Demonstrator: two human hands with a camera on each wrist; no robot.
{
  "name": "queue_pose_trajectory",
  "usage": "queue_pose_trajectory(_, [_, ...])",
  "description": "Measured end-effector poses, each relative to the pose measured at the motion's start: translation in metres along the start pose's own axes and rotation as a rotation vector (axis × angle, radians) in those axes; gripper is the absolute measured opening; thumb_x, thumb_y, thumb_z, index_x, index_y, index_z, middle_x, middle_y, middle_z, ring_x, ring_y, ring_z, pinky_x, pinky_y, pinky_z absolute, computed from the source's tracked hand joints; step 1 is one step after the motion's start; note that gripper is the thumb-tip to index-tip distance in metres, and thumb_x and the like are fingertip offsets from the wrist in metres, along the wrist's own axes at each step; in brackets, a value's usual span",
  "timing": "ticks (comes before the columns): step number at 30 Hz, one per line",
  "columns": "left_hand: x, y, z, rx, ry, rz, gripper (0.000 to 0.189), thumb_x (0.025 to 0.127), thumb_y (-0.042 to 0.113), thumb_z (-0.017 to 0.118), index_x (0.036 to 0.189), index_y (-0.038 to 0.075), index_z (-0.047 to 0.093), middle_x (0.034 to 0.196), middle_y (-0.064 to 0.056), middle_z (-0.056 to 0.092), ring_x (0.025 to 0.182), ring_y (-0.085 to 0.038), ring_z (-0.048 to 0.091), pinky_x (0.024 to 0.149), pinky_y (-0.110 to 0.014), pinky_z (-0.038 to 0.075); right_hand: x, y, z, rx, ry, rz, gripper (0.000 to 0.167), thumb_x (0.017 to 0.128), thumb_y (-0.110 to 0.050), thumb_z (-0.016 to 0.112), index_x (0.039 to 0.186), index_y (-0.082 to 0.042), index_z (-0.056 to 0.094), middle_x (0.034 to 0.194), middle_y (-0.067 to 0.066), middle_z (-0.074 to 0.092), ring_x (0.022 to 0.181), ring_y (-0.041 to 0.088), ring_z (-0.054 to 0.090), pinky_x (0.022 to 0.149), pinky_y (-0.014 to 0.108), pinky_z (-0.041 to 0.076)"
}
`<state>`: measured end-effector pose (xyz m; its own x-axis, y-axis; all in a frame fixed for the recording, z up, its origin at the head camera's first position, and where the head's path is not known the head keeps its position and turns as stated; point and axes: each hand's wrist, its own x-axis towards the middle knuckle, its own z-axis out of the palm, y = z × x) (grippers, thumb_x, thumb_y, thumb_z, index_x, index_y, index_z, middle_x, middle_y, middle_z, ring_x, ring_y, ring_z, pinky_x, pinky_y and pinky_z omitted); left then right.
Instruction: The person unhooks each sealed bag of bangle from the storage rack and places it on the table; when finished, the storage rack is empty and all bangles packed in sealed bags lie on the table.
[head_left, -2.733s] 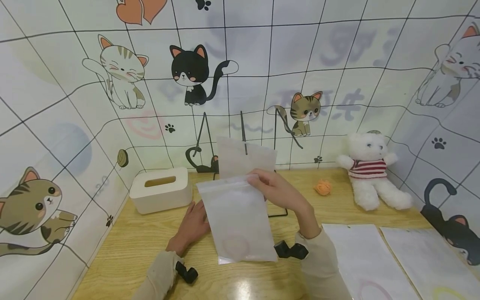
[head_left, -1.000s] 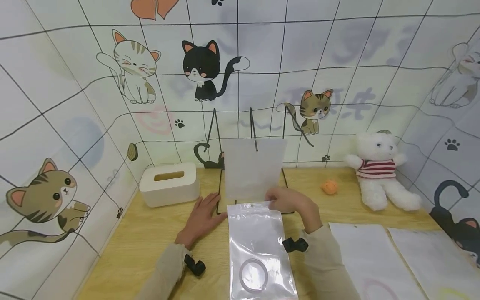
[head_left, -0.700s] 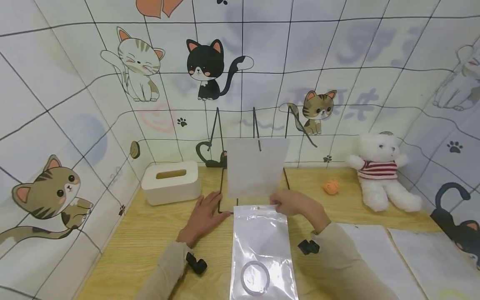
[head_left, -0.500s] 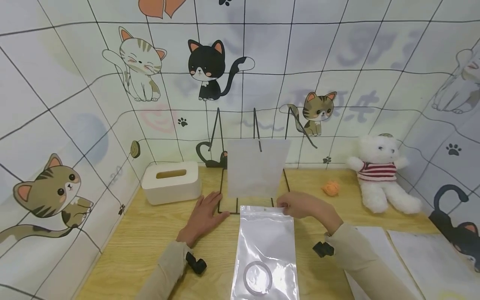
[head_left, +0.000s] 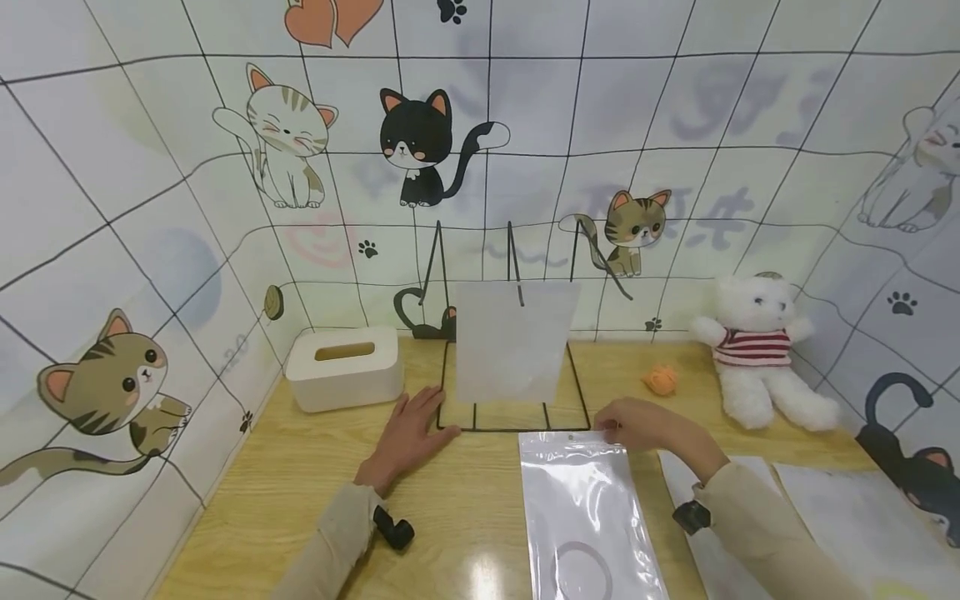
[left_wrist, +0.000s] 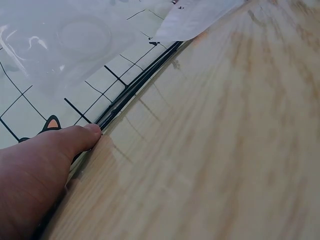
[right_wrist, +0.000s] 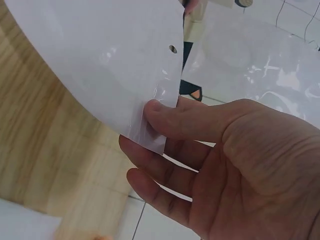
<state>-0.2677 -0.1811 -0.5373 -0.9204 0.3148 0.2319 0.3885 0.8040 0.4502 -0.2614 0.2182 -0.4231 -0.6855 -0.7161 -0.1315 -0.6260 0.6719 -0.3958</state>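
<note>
My right hand (head_left: 637,425) pinches the top right corner of a clear-fronted zip bag (head_left: 570,483) with a pale ring in its lower part. In the right wrist view the thumb lies over the bag's edge (right_wrist: 125,75), near its punched hole. A second white bag (head_left: 513,342) hangs from the middle prong of a black wire display rack (head_left: 495,430). My left hand (head_left: 408,442) rests, fingers extended, at the rack's left front corner. In the left wrist view its thumb (left_wrist: 80,137) touches the black wire.
A white tissue box (head_left: 345,367) stands left of the rack. To the right are an orange ball-like thing (head_left: 660,380) and a white teddy bear (head_left: 753,350) in a striped shirt. Two more flat bags (head_left: 847,517) lie at the right, partly behind my sleeve.
My right hand has lowered the held bag from in front of the hanging one and carried it right. The hanging bag has straightened. My left hand stays by the rack.
</note>
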Motion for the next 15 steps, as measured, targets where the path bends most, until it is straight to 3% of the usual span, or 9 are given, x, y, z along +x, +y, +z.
queue_pose_trajectory(8, [0.002, -0.001, 0.003, 0.011, -0.012, -0.021, 0.080, 0.095, 0.064, 0.052, 0.154, 0.012, 0.040, 0.161, -0.004, 0.037, 0.152, -0.023, 0.028, 0.127, -0.050, 0.007, -0.015, 0.019, 0.006, 0.039, -0.008, 0.055, 0.014, 0.089, 0.003, 0.063, 0.084, -0.009, 0.069, 0.075, -0.004, 0.060, 0.069, 0.003, 0.046, 0.062, 0.023, 0.041])
queue_pose_trajectory(15, [0.000, -0.001, 0.001, 0.009, 0.008, -0.003, 0.079, 0.094, 0.061, 0.056, 0.152, 0.010, 0.042, 0.159, -0.007, 0.040, 0.150, -0.025, 0.031, 0.126, -0.052, 0.010, -0.028, 0.027, 0.012, 0.079, -0.008, 0.089, 0.016, 0.091, 0.002, 0.062, 0.083, -0.010, 0.067, 0.074, -0.006, 0.057, 0.068, 0.003, 0.045, 0.061, 0.022, 0.039])
